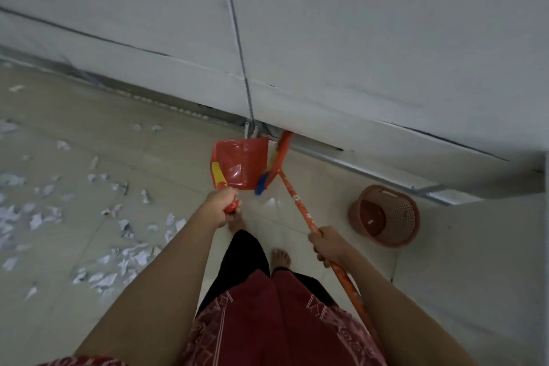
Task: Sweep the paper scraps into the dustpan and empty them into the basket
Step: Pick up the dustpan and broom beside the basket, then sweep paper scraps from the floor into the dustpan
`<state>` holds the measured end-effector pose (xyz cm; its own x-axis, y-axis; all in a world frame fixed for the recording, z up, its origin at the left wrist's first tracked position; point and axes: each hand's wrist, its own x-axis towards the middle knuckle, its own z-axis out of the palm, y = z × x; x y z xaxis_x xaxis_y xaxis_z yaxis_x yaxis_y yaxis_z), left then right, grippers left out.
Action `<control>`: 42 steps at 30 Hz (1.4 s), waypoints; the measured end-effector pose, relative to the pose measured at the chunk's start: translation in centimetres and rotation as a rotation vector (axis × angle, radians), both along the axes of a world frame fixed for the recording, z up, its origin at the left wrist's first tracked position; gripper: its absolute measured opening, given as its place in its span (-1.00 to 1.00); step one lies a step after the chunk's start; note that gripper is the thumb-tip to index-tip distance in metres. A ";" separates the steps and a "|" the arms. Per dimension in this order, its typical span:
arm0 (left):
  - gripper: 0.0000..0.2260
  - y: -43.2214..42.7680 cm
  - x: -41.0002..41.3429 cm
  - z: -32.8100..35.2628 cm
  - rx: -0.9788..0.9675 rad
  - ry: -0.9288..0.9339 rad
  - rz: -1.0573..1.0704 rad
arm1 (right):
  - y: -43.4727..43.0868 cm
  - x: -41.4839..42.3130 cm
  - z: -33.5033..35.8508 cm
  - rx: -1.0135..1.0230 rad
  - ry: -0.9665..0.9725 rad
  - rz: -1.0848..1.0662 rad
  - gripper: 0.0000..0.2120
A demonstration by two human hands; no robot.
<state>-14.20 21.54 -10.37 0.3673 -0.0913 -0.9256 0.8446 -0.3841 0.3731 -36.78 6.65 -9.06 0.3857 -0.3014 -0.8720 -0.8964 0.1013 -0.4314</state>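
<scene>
Paper scraps (124, 258), white and torn, lie scattered over the beige tiled floor (89, 128), all well to the left of the red plastic dustpan (242, 162). A few smaller bits sit just below the pan.

- Dustpan: shiny inner face turned up toward the camera, close to the foot of the grey wall (356, 38). A yellow patch sits at its left edge by the handle; no writing readable on it.
- Left hand (222, 205): fingers clenched round the dustpan's red handle.
- Right hand (329, 244): wrapped round the long orange broom handle (297, 202), which runs diagonally to the right of the dustpan. White marks are printed along the handle, too blurred to read.
- Broom head (283, 148): orange, just right of the dustpan and touching or nearly touching its edge; blue bristles (263, 184) show at its near end.
- Round reddish-brown plastic basket (404, 214) with mesh wall: on the floor well right of the dustpan, near the wall. One small white bit shows inside.
- Bare foot (280, 257) and dark red patterned garment (267, 321) below the dustpan.
</scene>
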 end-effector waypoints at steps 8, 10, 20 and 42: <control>-0.79 10.2 -4.2 2.5 -0.030 0.005 0.305 | 1.9 -0.1 0.1 -0.018 0.179 0.255 -0.95; -0.78 12.9 -5.7 2.8 -0.032 0.008 0.390 | 3.2 -0.4 0.1 -0.095 0.135 0.353 -0.89; -0.86 24.6 -16.0 2.4 -0.109 -0.005 0.822 | 12.7 0.3 -0.3 -0.312 -0.011 0.813 -0.80; -0.93 43.0 -40.8 0.8 -0.237 0.042 1.697 | 35.3 -3.7 0.1 -0.290 -0.120 1.464 -0.90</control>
